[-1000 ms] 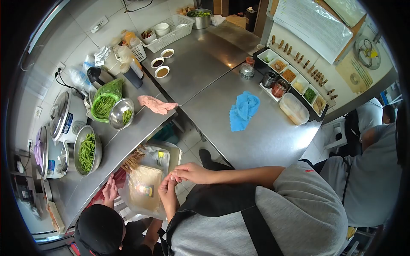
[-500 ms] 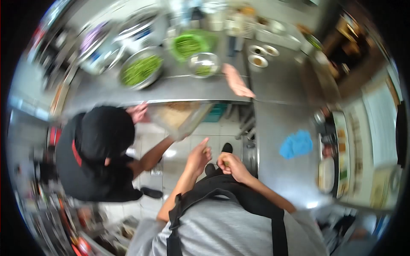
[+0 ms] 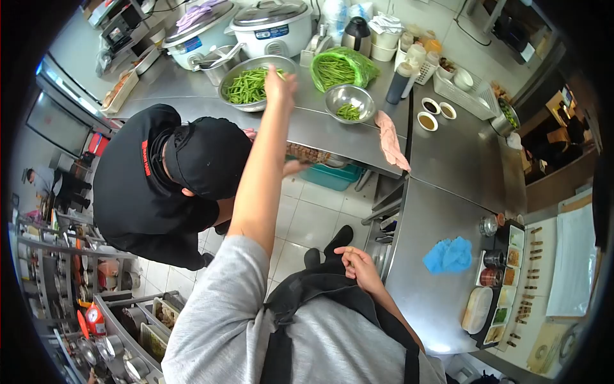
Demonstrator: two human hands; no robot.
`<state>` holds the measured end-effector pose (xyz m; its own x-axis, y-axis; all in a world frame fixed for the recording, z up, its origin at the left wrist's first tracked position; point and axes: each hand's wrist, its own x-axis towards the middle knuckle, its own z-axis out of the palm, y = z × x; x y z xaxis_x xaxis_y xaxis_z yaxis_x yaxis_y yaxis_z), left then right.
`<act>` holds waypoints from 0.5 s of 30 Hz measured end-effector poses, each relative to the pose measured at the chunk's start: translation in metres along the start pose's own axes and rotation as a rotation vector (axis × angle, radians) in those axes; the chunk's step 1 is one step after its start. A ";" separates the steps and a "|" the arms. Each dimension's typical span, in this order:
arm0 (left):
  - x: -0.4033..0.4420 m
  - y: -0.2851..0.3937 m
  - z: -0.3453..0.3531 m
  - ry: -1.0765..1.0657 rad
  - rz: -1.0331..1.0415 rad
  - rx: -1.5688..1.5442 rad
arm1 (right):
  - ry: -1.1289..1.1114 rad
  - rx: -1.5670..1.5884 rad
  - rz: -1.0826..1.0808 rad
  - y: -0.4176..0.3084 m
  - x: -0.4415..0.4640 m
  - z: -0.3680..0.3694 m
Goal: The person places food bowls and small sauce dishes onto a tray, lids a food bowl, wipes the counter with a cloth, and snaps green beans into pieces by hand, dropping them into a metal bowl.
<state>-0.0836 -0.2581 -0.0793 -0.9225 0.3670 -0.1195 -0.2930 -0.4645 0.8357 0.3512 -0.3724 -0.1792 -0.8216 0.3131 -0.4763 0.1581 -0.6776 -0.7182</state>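
Observation:
My left hand (image 3: pixel 280 89) reaches far forward, over the right rim of a metal bowl (image 3: pixel 225 95) of cut green beans (image 3: pixel 248 86). Its fingers are partly blurred, and whether they grip any beans is unclear. Close to my apron, my right hand (image 3: pixel 361 269) is closed with curled fingers; whatever lies inside is hidden. To the right of the large bowl stand a green plastic bag (image 3: pixel 366 63) of long beans and a smaller metal bowl (image 3: pixel 367 101) with a few cut pieces.
A co-worker in black (image 3: pixel 137 185) bends at my left, one hand (image 3: pixel 294 168) near a container with brown contents (image 3: pixel 308 153) below the counter edge. A pink cloth (image 3: pixel 390 141), sauce bowls (image 3: pixel 427 121) and a blue cloth (image 3: pixel 448 255) lie on the counters. Rice cookers (image 3: pixel 272 32) stand behind.
My left hand has moved from in front of my body up to the bean bowl. My right hand stays near the apron. The co-worker has leaned in, and the container has moved under the counter.

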 end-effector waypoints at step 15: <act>-0.258 -0.169 -0.228 -0.991 -0.203 1.235 | 0.218 0.635 -0.155 -0.032 0.059 -0.084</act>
<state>0.1465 -0.4578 -0.3118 -0.2303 0.9225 -0.3097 0.4431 0.3828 0.8106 0.3438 -0.2765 -0.2264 -0.6694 0.5194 -0.5312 -0.3581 -0.8520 -0.3818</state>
